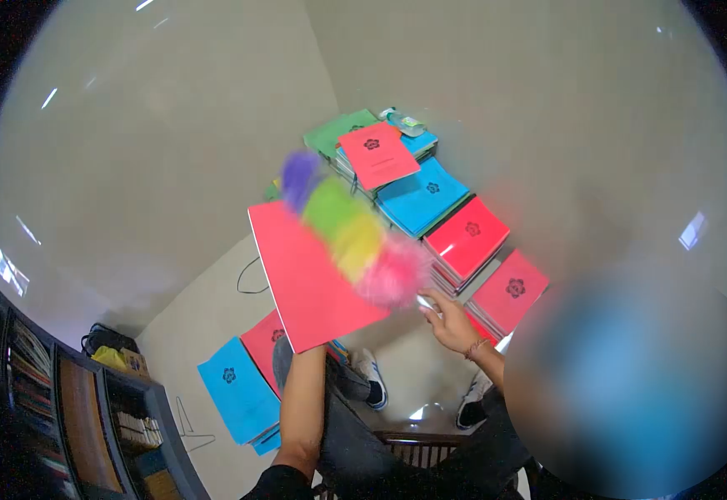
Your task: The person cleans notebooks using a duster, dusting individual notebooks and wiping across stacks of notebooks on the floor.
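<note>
A red booklet (pixel 313 275) is held up in front of me, its plain face turned toward me. My left forearm (pixel 303 408) reaches up to its lower edge, and my left hand is hidden behind it, supporting it. In my right hand (pixel 449 323) is the pale handle of a fluffy feather duster (pixel 342 229), banded purple, green, yellow and pink. The duster's head is blurred by motion and lies across the booklet's upper right part. My right fingers are closed round the handle, just below the pink end.
Piles of red (pixel 467 237), blue (pixel 423 196) and green (pixel 334 133) booklets run along the floor, with a clear bottle (pixel 409 123) on top at the back. Blue booklets (pixel 238 387) lie left of my legs. A bookshelf (pixel 88 417), a wire hanger (pixel 192 429) and a large blurred round shape (pixel 634 383) surround me.
</note>
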Motion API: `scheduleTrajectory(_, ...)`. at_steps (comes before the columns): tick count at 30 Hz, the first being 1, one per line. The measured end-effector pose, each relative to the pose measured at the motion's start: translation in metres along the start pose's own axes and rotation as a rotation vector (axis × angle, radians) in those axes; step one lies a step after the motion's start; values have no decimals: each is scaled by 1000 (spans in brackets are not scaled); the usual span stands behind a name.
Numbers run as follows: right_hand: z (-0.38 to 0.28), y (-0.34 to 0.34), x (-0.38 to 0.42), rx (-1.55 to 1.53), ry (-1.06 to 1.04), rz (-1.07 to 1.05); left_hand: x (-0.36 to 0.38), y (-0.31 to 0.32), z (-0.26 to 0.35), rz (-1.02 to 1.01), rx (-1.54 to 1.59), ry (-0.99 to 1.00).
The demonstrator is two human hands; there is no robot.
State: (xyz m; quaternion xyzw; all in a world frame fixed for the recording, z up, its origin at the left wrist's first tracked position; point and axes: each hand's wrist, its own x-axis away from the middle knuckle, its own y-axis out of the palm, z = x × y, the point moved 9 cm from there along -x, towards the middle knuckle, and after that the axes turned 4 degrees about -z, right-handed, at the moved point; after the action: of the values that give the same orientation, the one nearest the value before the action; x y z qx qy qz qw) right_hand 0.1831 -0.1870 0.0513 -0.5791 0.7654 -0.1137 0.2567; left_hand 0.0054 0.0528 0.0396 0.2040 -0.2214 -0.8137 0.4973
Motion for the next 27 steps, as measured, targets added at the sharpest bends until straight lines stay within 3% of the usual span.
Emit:
scheduleTrajectory(3,10,9,7,-86,89,77,4,-4,1,13,1,1)
scheduleTrajectory(6,2,26,8,5,-45,-101,7,-10,2,21,9,1)
scheduleTrajectory(9,-8,23,4,-123,-41,-37,11,-14,2,31,3,2)
scheduleTrajectory(13,-33,43,16,-53,-133,-88,11,-15,6,46,0,19)
scheduleTrajectory(15,-38,55,19,7,-123,-261,10,-15,6,53,-5,27)
scheduleTrajectory(19,-29,42,12,-113,29,-115,8,-11,6,64,-16,42)
scheduleTrajectory(20,-26,46,16,-93,-100,-20,7,-11,6,68,-17,47)
scheduleTrajectory(21,-28,43,17,-92,-100,-26,7,-11,7,71,-18,52)
scheduleTrajectory(23,-33,54,21,89,-85,-287,6,-14,13,75,-12,70)
scheduleTrajectory(27,-33,48,17,-3,-6,-262,10,-26,28,95,-12,89)
